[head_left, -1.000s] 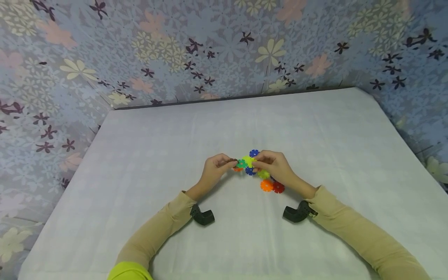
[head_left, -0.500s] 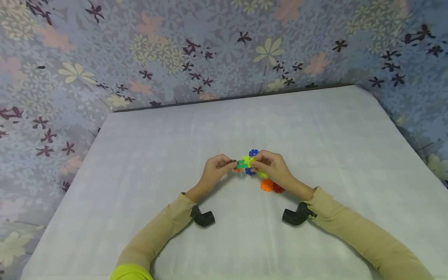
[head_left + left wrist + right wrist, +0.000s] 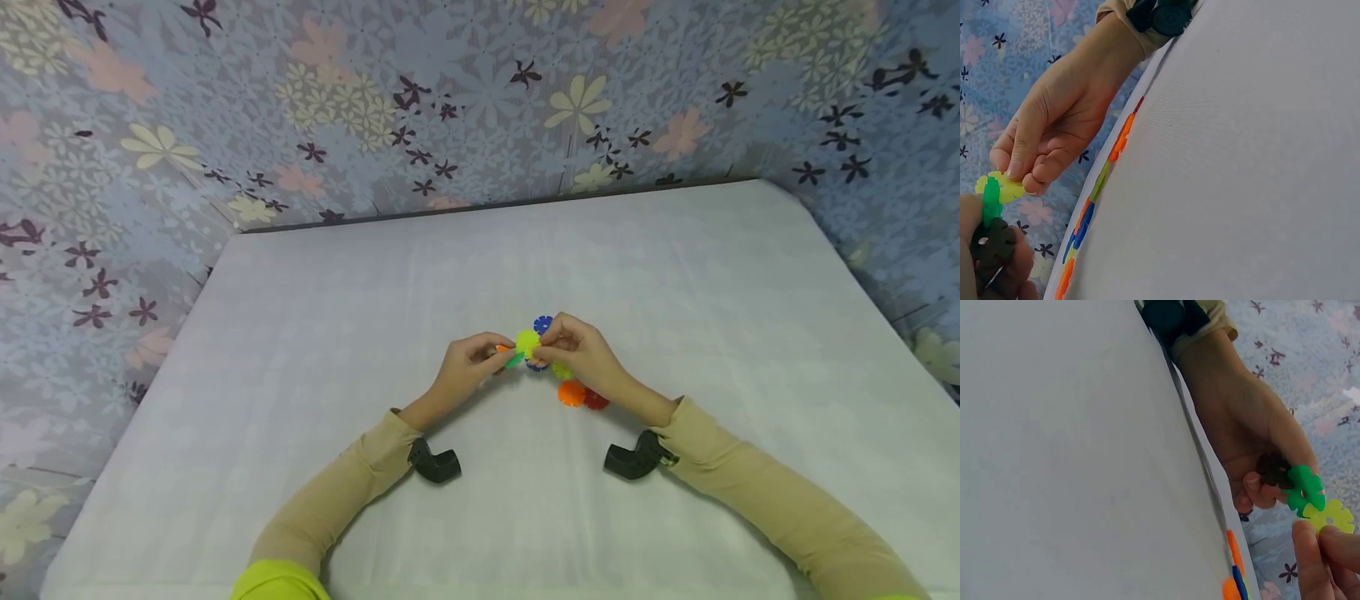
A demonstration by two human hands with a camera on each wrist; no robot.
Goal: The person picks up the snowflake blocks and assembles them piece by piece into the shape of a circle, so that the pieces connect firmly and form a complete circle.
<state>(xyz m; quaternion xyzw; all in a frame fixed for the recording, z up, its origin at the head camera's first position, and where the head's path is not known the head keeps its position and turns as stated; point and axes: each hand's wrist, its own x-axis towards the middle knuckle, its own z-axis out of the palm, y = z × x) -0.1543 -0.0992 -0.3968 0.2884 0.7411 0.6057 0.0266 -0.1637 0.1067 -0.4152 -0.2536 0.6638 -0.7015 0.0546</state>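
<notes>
My left hand (image 3: 467,365) grips a dark brown notched plastic disc (image 3: 1270,471) that is linked to a green notched disc (image 3: 1297,486). Opposite it, my right hand (image 3: 588,354) pinches a yellow notched disc (image 3: 1339,517) between thumb and fingers. Green and yellow meet edge to edge, at an angle to each other, raised above the table in both wrist views. From the head view the green disc looks thin and nearly edge-on, and left fingers hide the dark one.
Several more notched discs lie on the white-covered table (image 3: 360,292) below and beside the hands: blue (image 3: 543,324), orange (image 3: 572,393), red (image 3: 597,400) and yellow-green (image 3: 562,372). Flower-patterned wall covering (image 3: 480,108) stands behind. Dark wrist mounts (image 3: 435,463) jut inward.
The green disc has tilted from face-up to nearly edge-on as my left fingers turned. Both hands have shifted slightly, and the yellow disc shows more fully from above.
</notes>
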